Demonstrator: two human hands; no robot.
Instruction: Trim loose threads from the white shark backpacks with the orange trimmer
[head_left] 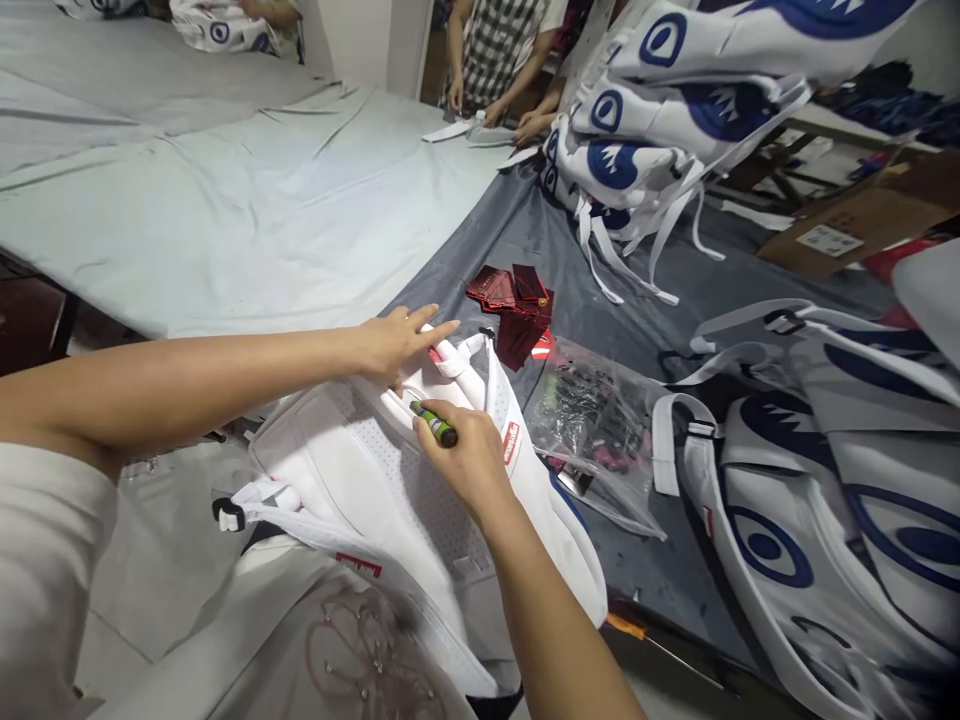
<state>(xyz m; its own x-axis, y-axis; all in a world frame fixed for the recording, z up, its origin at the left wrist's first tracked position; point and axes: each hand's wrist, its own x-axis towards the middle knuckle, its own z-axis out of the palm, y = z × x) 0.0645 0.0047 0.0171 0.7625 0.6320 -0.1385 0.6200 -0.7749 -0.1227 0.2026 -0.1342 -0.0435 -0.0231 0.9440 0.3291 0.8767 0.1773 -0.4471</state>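
Note:
A white backpack (442,510) with dotted mesh on its back panel lies across the table edge and my lap. Its shoulder straps carry small red labels (511,443). My right hand (469,450) is closed around a green and black marker pen (435,424), whose far end points at the white fabric near the top of the back panel. My left hand (396,345) rests on the upper edge of the backpack, fingers spread and thumb lower down. What lies under its palm is hidden.
Beyond the backpack lie dark red tags (517,310) and a clear plastic bag (592,420) of small items. More white and blue backpacks (772,530) lie at right, with a stack (645,130) behind. A cardboard box (862,215) and a co-worker's hands (495,110) are farther off.

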